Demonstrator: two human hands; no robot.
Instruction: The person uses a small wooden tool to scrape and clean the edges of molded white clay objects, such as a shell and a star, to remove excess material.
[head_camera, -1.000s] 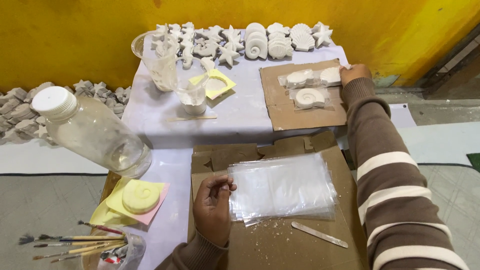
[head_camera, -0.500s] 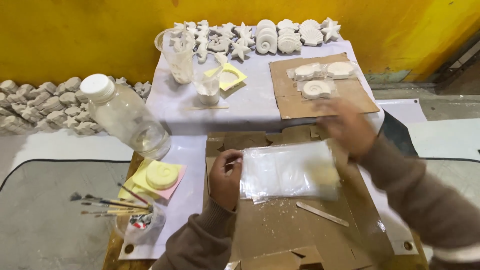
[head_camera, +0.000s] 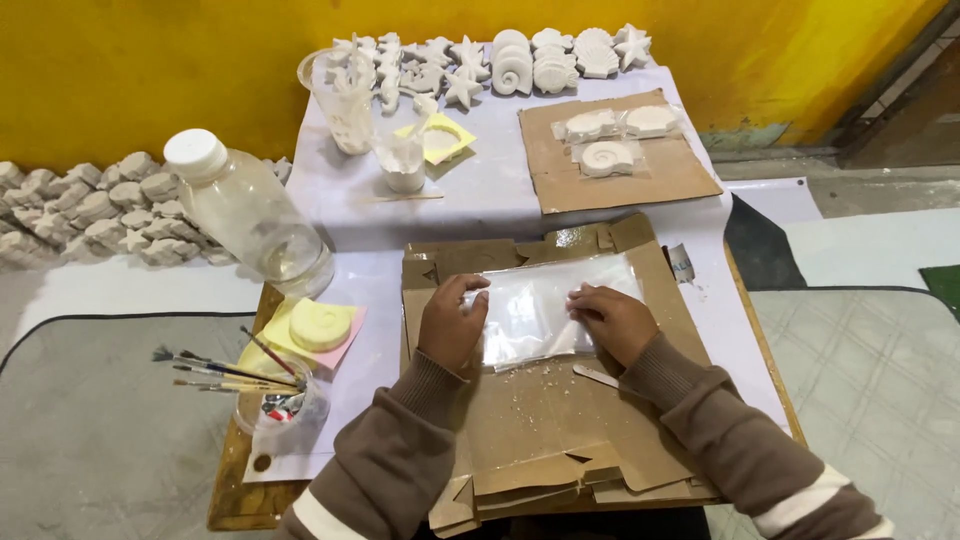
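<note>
A clear plastic sheet (head_camera: 545, 300) lies flat on a flattened brown cardboard box (head_camera: 545, 420) in front of me. My left hand (head_camera: 450, 325) rests on the sheet's left edge, thumb and fingers pressing it down. My right hand (head_camera: 612, 320) lies on the sheet's right part, fingers curled, palm down. A thin flat wooden stick (head_camera: 597, 376) sits on the cardboard just below my right hand. White crumbs are scattered on the cardboard near the sheet's lower edge.
A large clear plastic bottle (head_camera: 250, 215) stands at left, above a pale round cast on yellow and pink sheets (head_camera: 320, 325). A cup of paintbrushes (head_camera: 275, 405) sits lower left. Further back: plastic cups (head_camera: 402, 160), a cardboard piece with white shell casts (head_camera: 610, 150), rows of white shell figures (head_camera: 530, 60).
My right hand came back from the far cardboard with the shell casts and now rests on the plastic sheet. The left hand stayed on the sheet's left edge. The camera view shifted.
</note>
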